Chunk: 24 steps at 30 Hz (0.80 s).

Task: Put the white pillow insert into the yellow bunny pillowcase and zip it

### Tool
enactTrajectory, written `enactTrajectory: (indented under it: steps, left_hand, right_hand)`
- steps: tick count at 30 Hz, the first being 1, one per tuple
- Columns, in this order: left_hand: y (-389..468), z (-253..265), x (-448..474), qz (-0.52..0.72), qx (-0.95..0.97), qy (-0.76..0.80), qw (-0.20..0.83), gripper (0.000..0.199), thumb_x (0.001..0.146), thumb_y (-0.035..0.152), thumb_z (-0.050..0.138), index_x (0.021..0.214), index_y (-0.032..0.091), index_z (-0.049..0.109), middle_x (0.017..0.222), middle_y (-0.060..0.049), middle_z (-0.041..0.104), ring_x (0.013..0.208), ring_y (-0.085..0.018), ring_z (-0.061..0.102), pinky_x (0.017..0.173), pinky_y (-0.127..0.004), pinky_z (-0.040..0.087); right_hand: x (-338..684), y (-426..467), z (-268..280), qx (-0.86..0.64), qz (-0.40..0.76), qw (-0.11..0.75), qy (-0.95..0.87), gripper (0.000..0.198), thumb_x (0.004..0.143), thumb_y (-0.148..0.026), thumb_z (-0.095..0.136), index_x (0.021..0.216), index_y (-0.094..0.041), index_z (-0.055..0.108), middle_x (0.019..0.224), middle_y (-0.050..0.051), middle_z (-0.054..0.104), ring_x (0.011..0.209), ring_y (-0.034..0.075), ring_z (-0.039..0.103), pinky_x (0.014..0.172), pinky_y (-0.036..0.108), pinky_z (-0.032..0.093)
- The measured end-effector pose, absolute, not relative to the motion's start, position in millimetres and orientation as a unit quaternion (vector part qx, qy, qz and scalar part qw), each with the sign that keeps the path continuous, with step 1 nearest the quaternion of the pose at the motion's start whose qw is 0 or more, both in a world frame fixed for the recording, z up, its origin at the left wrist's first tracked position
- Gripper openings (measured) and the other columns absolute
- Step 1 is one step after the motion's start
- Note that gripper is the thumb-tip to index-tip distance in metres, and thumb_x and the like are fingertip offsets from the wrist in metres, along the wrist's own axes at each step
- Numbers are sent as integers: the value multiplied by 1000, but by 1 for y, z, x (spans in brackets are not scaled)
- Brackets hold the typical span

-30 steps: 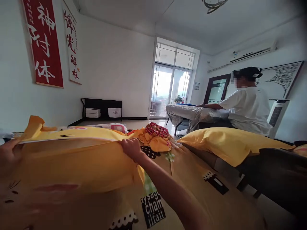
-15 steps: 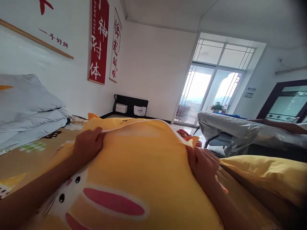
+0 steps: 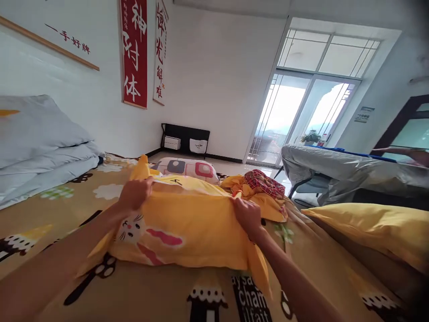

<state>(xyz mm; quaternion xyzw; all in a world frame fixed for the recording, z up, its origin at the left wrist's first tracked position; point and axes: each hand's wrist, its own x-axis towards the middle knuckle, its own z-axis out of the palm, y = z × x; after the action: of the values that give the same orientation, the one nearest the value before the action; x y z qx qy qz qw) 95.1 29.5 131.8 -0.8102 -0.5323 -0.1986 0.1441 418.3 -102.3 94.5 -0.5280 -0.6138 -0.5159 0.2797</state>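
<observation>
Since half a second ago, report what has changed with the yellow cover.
The yellow cover has been lowered toward the bed, revealing the patterned pillow behind. The left hand and right hand keep their grip. The folded pale bedding stayed put.

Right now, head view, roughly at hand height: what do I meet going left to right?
Pale bedding stack, left grip, rabbit-print yellow fabric spanning between the hands, right grip, plain yellow cloth at the right edge.
</observation>
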Motion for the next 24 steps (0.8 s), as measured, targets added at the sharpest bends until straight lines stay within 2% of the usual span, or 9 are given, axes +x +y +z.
enactTrajectory:
  steps: [4,6,9,10,13,16,18,21,24]
  left_hand:
    - [39,167,95,-302,-732,-580,193,47,98,39,22,104,12,60,81,-11,64,88,-28,63,75,-34,38]
    - [42,165,101,-316,-726,-579,193,53,98,42,18,104,10,60,83,-12,64,90,-29,63,76,-35,39]
    - [42,108,112,-198,-804,-549,111,39,95,33,29,101,11,62,77,-12,65,78,-28,65,69,-34,40]
    - [42,82,115,-176,-810,-552,90,33,93,28,34,92,12,63,73,-13,65,74,-27,65,69,-34,40]
    - [52,23,118,-164,-834,-526,40,29,90,18,35,90,14,63,78,-14,68,77,-25,66,75,-34,42]
    - [73,18,108,-179,-836,-519,12,28,89,22,36,93,14,62,82,-14,69,81,-26,66,77,-34,43]
    - [92,33,93,-210,-833,-509,-56,32,89,34,38,102,14,59,86,-13,69,83,-25,65,75,-32,45]
    - [116,44,57,-309,-770,-524,-193,50,84,49,43,121,15,52,107,-12,67,97,-25,64,76,-29,49]
    - [123,28,15,-318,-661,-624,-269,56,79,55,48,113,13,59,108,-18,67,103,-34,63,72,-36,52]
  right_hand:
    - [445,-103,133,-619,-472,303,-550,52,98,-44,36,53,-20,45,47,-1,46,47,10,36,55,27,24]
    - [444,-98,128,-666,-396,305,-554,49,98,-44,33,59,-20,50,53,0,51,52,12,41,59,27,26]
    - [415,-85,67,-706,-225,250,-623,43,98,-39,34,66,-22,55,60,1,58,58,14,50,60,26,29]
    - [404,-79,40,-710,-211,244,-625,40,97,-35,36,65,-22,55,59,2,58,59,15,52,59,26,30]
    - [389,-67,-19,-718,-195,259,-616,33,94,-21,33,75,-19,59,73,8,65,73,19,58,67,29,37]
    - [410,-68,-26,-706,-178,281,-625,27,92,-23,36,93,-17,62,92,11,68,90,22,60,80,33,40]
    - [438,-74,-16,-691,-154,328,-626,32,91,-30,40,114,-17,58,106,12,67,100,22,59,86,35,41]
    - [484,-87,-12,-680,-69,454,-572,55,88,-44,43,137,-19,43,119,12,62,107,21,59,84,33,46]
    - [514,-103,-26,-733,-29,465,-497,64,84,-59,38,126,-14,56,99,14,68,88,23,65,68,33,50]
